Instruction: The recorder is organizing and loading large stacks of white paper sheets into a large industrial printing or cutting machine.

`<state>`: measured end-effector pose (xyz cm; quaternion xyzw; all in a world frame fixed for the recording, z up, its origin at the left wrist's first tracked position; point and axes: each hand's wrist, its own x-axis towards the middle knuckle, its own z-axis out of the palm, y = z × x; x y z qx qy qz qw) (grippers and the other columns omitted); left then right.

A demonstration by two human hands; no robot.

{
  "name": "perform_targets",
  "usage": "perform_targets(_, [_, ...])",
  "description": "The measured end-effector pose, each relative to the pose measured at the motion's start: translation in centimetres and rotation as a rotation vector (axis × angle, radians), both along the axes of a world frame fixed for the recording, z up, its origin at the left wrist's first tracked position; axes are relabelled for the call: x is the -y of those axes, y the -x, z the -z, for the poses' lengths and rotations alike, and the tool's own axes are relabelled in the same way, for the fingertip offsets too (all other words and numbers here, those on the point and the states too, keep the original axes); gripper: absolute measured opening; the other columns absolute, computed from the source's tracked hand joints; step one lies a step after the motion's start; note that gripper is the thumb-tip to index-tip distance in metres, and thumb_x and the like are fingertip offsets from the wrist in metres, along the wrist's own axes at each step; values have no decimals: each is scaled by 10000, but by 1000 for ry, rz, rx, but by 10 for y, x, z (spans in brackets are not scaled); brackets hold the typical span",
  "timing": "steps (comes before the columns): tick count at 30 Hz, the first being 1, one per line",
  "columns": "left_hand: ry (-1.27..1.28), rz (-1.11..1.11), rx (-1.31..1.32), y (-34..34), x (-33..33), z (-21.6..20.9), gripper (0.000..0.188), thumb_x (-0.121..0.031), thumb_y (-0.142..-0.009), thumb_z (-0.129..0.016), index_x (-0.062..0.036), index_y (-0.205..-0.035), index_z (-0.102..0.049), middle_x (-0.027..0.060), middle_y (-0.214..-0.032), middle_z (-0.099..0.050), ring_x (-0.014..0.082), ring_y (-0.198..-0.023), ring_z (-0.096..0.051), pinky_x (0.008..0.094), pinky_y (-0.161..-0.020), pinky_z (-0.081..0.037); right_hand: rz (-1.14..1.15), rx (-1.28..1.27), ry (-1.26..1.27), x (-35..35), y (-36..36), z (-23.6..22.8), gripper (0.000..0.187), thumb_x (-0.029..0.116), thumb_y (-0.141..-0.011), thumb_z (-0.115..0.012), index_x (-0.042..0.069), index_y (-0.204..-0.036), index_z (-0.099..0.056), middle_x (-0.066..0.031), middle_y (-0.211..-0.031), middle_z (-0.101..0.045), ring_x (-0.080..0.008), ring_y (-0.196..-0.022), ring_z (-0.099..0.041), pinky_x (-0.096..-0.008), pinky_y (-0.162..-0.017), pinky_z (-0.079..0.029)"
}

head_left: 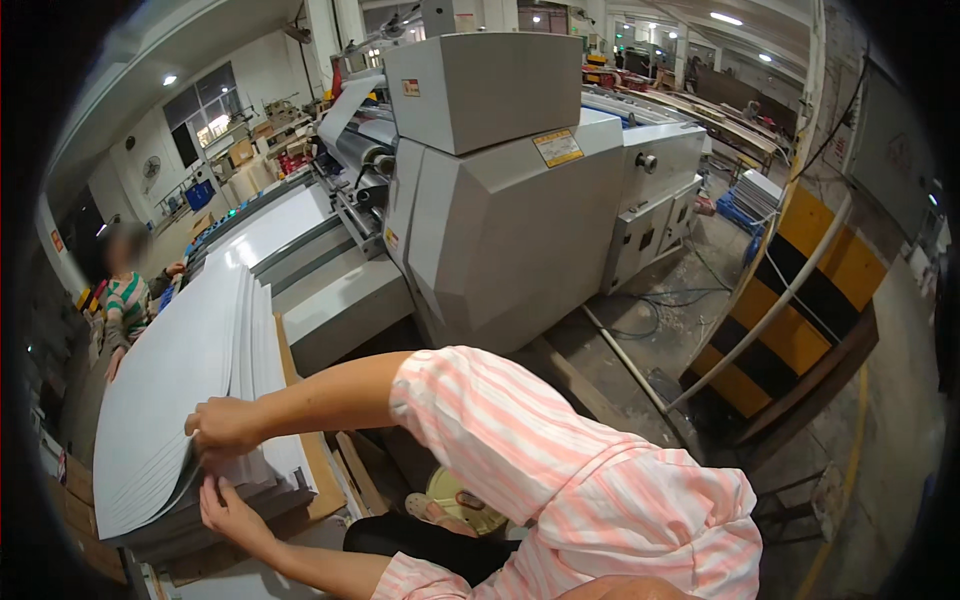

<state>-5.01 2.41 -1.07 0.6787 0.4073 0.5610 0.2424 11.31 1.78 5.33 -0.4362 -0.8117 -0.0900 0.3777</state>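
Note:
A tall stack of large white paper sheets point(165, 390) fills the left side, its upper sheets bowed and lifted along the near edge. My right hand point(228, 425) is closed on the raised edge of these upper sheets. Just below it, my left hand point(232, 513) has its fingers bent and pinched at the edge of the same sheets. Part of its fingertips is hidden by the paper. Beneath the lifted sheets, more of the stack shows, with a brown board point(322, 470) along its side.
Beyond the stack stands a large grey machine point(520, 230) with rollers point(365, 150). Another person point(128, 295) stands across the stack, one hand at its far edge. A yellow-and-black striped panel point(790, 300) with a curved rail is at right. A stool point(815, 505) stands at lower right.

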Motion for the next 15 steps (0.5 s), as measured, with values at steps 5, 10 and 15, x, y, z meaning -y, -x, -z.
perform_targets(5, [-214, 128, -403, -20, 19, -7, 274, -80, -755, -605, 44, -997, -567, 181, -1059, -545, 338, -1027, -457, 398, -899, -336, 135, -674, 4, -45, -8, -41, 268, 256, -669, -632, -2, -604, -603, -215, -600, -542, -369, -544, -549, -408, -548, -448])
perform_targets(10, [-182, 160, -470, 3, 9, -9, 332, -108, -760, -629, 22, -1055, -548, 183, -1102, -529, 332, -1056, -447, 403, -919, -325, 78, -254, -104, -30, -3, -6, 251, 234, -691, -567, 29, -548, -585, -177, -556, -531, -364, -521, -532, -417, -512, -437])
perform_targets(15, [-177, 52, -526, 5, 10, -13, 386, -155, -773, -620, 57, -1088, -551, 218, -1162, -497, 339, -1063, -465, 382, -919, -353, 93, -48, 16, -8, -13, 17, 221, 279, -696, -572, 87, -610, -637, -96, -638, -618, -320, -590, -586, -412, -549, -468])
